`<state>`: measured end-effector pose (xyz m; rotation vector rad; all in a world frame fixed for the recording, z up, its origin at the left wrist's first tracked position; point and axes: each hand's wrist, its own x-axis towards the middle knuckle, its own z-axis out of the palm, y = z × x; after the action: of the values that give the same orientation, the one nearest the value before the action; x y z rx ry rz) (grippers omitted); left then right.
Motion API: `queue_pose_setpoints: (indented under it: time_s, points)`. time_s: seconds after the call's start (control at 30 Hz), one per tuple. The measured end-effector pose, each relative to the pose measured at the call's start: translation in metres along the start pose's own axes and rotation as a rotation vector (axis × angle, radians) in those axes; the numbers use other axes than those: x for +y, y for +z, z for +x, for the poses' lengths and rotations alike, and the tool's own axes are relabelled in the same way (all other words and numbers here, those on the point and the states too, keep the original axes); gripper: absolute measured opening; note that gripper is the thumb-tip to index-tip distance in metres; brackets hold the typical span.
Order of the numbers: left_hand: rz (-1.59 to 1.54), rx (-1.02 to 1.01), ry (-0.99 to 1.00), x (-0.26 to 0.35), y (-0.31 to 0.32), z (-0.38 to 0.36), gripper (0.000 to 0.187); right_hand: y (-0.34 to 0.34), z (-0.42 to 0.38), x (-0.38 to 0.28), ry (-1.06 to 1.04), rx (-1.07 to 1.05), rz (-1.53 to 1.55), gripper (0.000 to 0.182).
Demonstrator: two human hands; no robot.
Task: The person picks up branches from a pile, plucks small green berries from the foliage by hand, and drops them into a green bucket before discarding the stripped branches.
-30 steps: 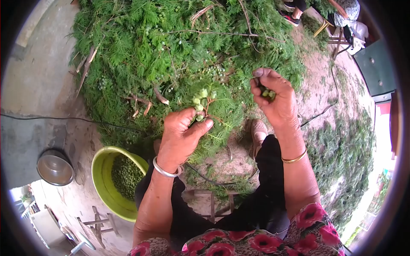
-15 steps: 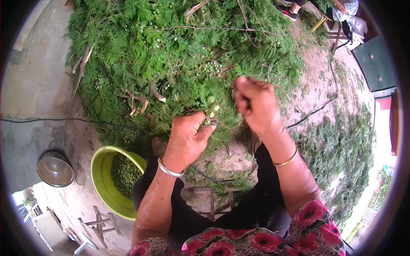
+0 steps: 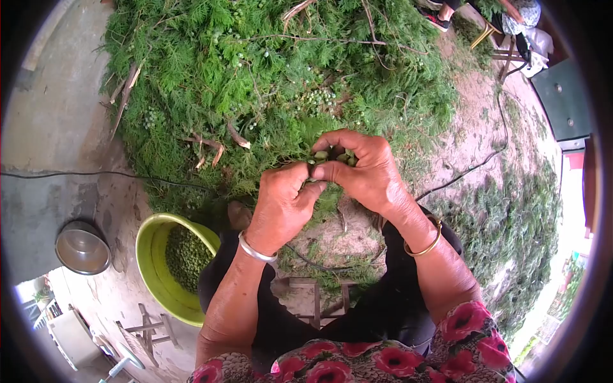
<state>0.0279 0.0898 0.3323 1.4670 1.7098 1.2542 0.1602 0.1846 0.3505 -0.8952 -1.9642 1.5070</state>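
Note:
My left hand (image 3: 284,198), with a silver bangle at the wrist, pinches a green conifer sprig near its stem. Against it, my right hand (image 3: 370,175) curls its thumb and fingers around several small green cones (image 3: 321,155). The two hands meet at the fingertips, which partly hide the sprig. Below and beyond them spreads a large heap of cut conifer branches (image 3: 198,83), with pale cone clusters among the leaves. To the left of my knee, a yellow-green bucket (image 3: 145,255) holds many green cones (image 3: 185,258).
A metal bowl (image 3: 83,249) sits on the floor at left. A black cable (image 3: 96,173) crosses the floor. Near the bucket is a small wooden stool (image 3: 148,329). More greenery (image 3: 504,230) lies at right. Another person's foot (image 3: 437,20) and arm show at top right.
My right hand has come left and down from above the sprig to meet my left hand at the cones, its fingers closing around them. My left hand stays nearly in place.

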Motion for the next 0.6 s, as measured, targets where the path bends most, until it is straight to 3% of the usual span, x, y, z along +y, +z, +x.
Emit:
queue_pose_setpoints:
  time_s: [0.17,0.23,0.27,0.37,0.47,0.53,0.6]
  points:
    - [0.152,-0.120,-0.009,0.001,-0.007,-0.002,0.010,-0.006,0.000,-0.002,0.014,-0.003,0.018,0.015]
    - [0.047,-0.119,-0.048,0.005,-0.010,0.000,0.008,-0.011,0.001,-0.002,0.337,-0.005,0.592,0.011]
    - [-0.056,-0.116,-0.087,0.007,-0.012,0.001,0.008,-0.016,0.003,0.001,0.336,-0.004,0.590,0.011]
    - [-0.056,-0.072,-0.113,0.007,-0.014,0.000,0.009,-0.034,0.013,0.014,0.435,0.191,1.307,0.010]
    - [-0.069,-0.037,-0.123,0.003,-0.013,0.000,0.010,-0.037,0.013,0.010,0.485,0.248,1.173,0.011]
    - [-0.060,-0.034,-0.125,0.004,-0.012,0.000,0.011,-0.033,0.007,0.004,0.405,0.205,1.050,0.014]
    - [-0.047,-0.030,-0.091,0.005,-0.011,0.001,0.012,-0.028,0.005,-0.002,0.318,0.055,0.475,0.017]
